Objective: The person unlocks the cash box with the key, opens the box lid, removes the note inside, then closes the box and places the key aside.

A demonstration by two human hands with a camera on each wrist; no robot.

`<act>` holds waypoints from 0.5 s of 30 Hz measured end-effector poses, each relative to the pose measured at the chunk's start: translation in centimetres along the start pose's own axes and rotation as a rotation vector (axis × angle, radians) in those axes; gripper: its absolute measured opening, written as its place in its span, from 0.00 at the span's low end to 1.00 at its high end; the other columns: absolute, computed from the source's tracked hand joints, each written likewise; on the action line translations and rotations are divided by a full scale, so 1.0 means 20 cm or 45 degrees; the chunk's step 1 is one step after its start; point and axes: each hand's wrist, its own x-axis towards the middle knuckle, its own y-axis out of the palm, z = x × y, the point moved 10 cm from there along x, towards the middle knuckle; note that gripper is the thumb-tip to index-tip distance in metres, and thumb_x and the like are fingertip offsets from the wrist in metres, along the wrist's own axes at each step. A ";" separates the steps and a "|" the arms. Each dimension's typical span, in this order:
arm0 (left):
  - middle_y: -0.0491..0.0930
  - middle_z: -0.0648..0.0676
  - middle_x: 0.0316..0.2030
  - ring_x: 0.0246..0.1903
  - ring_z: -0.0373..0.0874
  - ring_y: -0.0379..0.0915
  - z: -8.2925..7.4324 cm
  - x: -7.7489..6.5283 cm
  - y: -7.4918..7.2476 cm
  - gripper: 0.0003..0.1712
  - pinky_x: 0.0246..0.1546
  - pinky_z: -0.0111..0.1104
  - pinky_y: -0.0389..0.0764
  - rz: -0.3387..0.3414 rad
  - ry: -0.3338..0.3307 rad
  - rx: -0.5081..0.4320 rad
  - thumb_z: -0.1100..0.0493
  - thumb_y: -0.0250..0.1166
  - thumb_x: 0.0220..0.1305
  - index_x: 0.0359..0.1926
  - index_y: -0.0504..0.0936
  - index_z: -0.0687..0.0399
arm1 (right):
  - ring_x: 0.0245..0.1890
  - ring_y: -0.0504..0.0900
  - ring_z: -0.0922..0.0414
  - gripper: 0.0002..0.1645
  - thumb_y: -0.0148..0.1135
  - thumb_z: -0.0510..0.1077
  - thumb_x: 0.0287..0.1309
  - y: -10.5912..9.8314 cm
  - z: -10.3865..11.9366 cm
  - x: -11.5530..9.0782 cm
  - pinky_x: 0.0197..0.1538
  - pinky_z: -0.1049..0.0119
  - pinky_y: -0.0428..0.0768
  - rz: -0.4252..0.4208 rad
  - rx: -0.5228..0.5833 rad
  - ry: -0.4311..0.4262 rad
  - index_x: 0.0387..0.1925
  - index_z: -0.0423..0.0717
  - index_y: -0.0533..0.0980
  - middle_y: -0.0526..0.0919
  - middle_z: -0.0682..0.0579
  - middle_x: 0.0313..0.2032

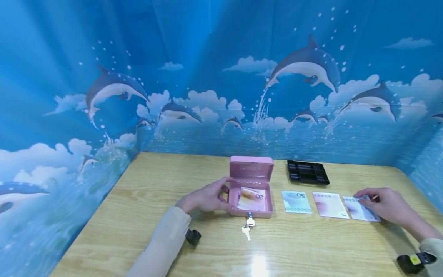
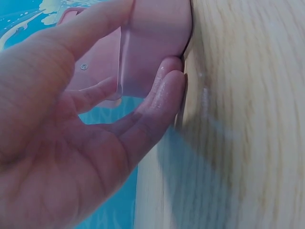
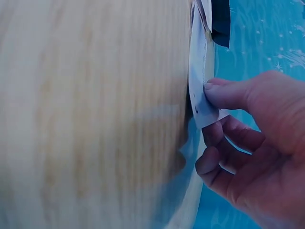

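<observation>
A pink cash box (image 1: pixel 250 213) stands with its lid raised, and banknotes (image 1: pixel 252 199) marked 20 lie inside. My left hand (image 1: pixel 209 196) holds the box by its left side, thumb near the front corner and another finger by the hinge end. In the left wrist view, the fingertips (image 2: pixel 169 88) press low on the pink side wall (image 2: pixel 152 45), close to the tabletop. At the right end of a row of notes, my right hand (image 1: pixel 387 204) pinches a purplish banknote (image 1: pixel 361 211). The right wrist view shows the thumb over this note's edge (image 3: pixel 198 86) and fingers beneath.
Left of the pinched note lie a pinkish note (image 1: pixel 330 205) and a bluish note (image 1: pixel 297 202) marked 50. A black compartment tray (image 1: pixel 308 173) sits behind them. Two keys (image 1: pixel 246 230) hang at the box's front lock. A dolphin-print curtain (image 1: pixel 207 77) borders the wooden table (image 1: pixel 155 181).
</observation>
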 end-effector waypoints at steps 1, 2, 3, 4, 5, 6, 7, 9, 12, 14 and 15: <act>0.75 0.55 0.58 0.43 0.43 0.80 0.00 0.00 0.00 0.54 0.47 0.36 0.84 0.000 0.000 0.000 0.52 0.78 0.57 0.78 0.56 0.38 | 0.24 0.71 0.72 0.09 0.68 0.39 0.62 0.00 0.00 0.00 0.27 0.70 0.67 -0.001 -0.005 0.001 0.42 0.42 0.86 0.85 0.55 0.25; 0.75 0.55 0.58 0.43 0.43 0.80 0.00 0.00 0.00 0.54 0.47 0.36 0.84 0.001 0.000 -0.001 0.52 0.78 0.57 0.78 0.56 0.39 | 0.25 0.71 0.71 0.09 0.68 0.39 0.61 0.00 0.00 0.00 0.27 0.70 0.67 -0.003 -0.015 -0.001 0.42 0.42 0.87 0.84 0.55 0.25; 0.75 0.56 0.58 0.43 0.42 0.80 0.00 0.00 0.00 0.54 0.48 0.36 0.84 0.001 0.000 -0.001 0.52 0.78 0.57 0.78 0.56 0.39 | 0.25 0.71 0.70 0.09 0.68 0.39 0.61 0.00 0.00 0.00 0.27 0.70 0.67 -0.004 -0.023 0.000 0.42 0.42 0.87 0.84 0.55 0.25; 0.75 0.56 0.59 0.43 0.43 0.80 0.00 0.00 0.00 0.54 0.48 0.36 0.84 0.002 -0.002 -0.001 0.51 0.78 0.57 0.78 0.56 0.39 | 0.25 0.72 0.69 0.09 0.69 0.39 0.60 0.00 0.00 0.01 0.28 0.70 0.68 -0.008 -0.033 -0.003 0.42 0.42 0.87 0.85 0.55 0.26; 0.75 0.55 0.59 0.44 0.43 0.80 0.00 0.00 0.00 0.54 0.48 0.36 0.84 0.002 -0.005 0.000 0.51 0.78 0.57 0.78 0.57 0.39 | 0.26 0.73 0.68 0.09 0.69 0.38 0.59 0.00 0.00 0.01 0.28 0.69 0.68 -0.011 -0.040 -0.006 0.41 0.42 0.87 0.85 0.54 0.26; 0.75 0.55 0.59 0.44 0.42 0.80 0.00 0.00 0.00 0.54 0.48 0.36 0.84 0.003 -0.008 0.000 0.51 0.78 0.57 0.78 0.57 0.39 | 0.26 0.73 0.67 0.09 0.69 0.38 0.59 0.00 -0.01 0.01 0.28 0.69 0.68 -0.013 -0.046 -0.005 0.41 0.42 0.87 0.84 0.54 0.26; 0.75 0.55 0.59 0.44 0.42 0.80 0.00 0.00 0.00 0.54 0.48 0.36 0.84 0.003 -0.013 0.000 0.50 0.78 0.57 0.78 0.57 0.39 | 0.26 0.73 0.67 0.08 0.69 0.38 0.59 0.00 -0.01 0.01 0.28 0.69 0.67 -0.018 -0.054 -0.007 0.41 0.42 0.87 0.84 0.54 0.25; 0.76 0.55 0.59 0.45 0.43 0.80 0.00 0.00 0.00 0.54 0.49 0.37 0.84 0.002 -0.018 -0.002 0.51 0.78 0.56 0.78 0.57 0.39 | 0.25 0.71 0.66 0.08 0.69 0.38 0.58 0.01 -0.01 0.01 0.28 0.69 0.66 -0.030 -0.063 -0.013 0.40 0.42 0.86 0.82 0.55 0.25; 0.76 0.55 0.59 0.45 0.43 0.80 0.00 0.00 0.00 0.54 0.49 0.37 0.84 0.002 -0.020 -0.003 0.51 0.78 0.57 0.78 0.57 0.39 | 0.24 0.67 0.68 0.08 0.70 0.38 0.57 0.01 -0.01 0.00 0.27 0.70 0.63 -0.069 -0.081 -0.038 0.40 0.42 0.87 0.77 0.56 0.23; 0.76 0.55 0.59 0.45 0.43 0.80 0.00 0.00 0.00 0.54 0.49 0.37 0.84 0.001 -0.018 -0.005 0.51 0.78 0.57 0.78 0.57 0.40 | 0.24 0.66 0.70 0.07 0.71 0.38 0.56 0.00 -0.01 0.00 0.28 0.70 0.63 -0.103 -0.088 -0.053 0.39 0.43 0.87 0.79 0.55 0.25; 0.76 0.55 0.59 0.45 0.43 0.80 0.00 0.00 0.00 0.54 0.49 0.37 0.84 0.000 -0.018 -0.003 0.51 0.78 0.57 0.78 0.57 0.39 | 0.24 0.66 0.72 0.07 0.72 0.38 0.56 0.00 -0.01 0.00 0.28 0.70 0.63 -0.120 -0.088 -0.057 0.38 0.43 0.87 0.80 0.54 0.25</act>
